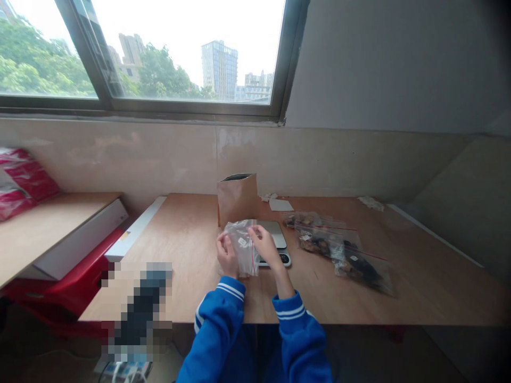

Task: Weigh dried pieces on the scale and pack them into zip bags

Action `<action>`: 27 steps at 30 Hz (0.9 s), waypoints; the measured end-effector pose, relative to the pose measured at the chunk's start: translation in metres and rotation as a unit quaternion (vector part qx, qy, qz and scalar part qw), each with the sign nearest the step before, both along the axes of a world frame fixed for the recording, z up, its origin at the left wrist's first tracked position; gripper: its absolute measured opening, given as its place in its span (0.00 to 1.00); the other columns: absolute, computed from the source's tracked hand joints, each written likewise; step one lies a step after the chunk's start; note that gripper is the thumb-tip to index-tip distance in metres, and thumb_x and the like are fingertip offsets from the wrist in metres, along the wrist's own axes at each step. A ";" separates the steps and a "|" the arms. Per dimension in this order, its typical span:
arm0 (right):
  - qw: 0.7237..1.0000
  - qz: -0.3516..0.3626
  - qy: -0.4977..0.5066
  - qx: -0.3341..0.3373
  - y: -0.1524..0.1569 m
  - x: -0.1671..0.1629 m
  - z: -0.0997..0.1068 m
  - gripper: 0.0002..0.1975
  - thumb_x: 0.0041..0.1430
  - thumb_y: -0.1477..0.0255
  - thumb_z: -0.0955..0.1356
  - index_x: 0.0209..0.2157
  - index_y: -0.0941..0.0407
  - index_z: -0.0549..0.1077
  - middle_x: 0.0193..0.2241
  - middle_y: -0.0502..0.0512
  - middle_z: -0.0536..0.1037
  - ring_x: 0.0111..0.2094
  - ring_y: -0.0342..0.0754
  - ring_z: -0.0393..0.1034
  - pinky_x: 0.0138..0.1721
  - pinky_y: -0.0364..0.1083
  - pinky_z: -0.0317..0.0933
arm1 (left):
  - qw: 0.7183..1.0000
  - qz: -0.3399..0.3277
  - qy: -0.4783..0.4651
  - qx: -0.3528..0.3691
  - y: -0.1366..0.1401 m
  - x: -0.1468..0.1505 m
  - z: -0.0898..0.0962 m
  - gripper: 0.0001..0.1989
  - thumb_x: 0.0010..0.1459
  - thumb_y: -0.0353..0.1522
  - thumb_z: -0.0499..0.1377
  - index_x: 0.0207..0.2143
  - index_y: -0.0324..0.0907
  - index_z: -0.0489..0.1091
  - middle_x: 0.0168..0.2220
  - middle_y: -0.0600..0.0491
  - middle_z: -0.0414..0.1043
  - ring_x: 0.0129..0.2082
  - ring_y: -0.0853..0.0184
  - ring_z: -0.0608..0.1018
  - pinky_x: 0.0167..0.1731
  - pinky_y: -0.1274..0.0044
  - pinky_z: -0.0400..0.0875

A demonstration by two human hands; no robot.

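Observation:
A clear zip-lock bag (pixel 244 250) with a small white label and a red seal line is held up between my hands. My left hand (pixel 227 254) grips its left side, fingers curled round the plastic. Near the red seal line, my right hand (pixel 263 243) pinches the bag's upper right part. Partly hidden behind the bag and my right hand is a kitchen scale (pixel 275 234) with a pale plate and a dark display. An open brown paper bag (pixel 238 199) stands upright just behind the zip-lock bag.
Filled zip-lock bags with dark and brown dried pieces (pixel 361 266) lie right of the scale. White paper (pixel 280 205) lies by the wall. A pixelated dark patch (pixel 141 306) covers the table's left front edge. A red stool (pixel 59 298) stands at the left.

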State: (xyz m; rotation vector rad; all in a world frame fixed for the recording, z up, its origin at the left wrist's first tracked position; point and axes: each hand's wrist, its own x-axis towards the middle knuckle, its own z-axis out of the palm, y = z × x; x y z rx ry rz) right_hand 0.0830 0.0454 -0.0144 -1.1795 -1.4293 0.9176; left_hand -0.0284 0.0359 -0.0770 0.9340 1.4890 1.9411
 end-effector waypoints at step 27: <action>0.996 -0.050 0.068 0.005 -0.048 0.086 -0.039 0.16 0.55 0.65 0.66 0.44 0.56 0.70 0.42 0.60 0.75 0.44 0.52 0.71 0.48 0.54 0.65 | 0.933 0.131 0.259 -0.214 -0.026 -0.007 0.044 0.16 0.64 0.41 0.47 0.48 0.45 0.67 0.46 0.47 0.73 0.42 0.59 0.76 0.36 0.72 0.67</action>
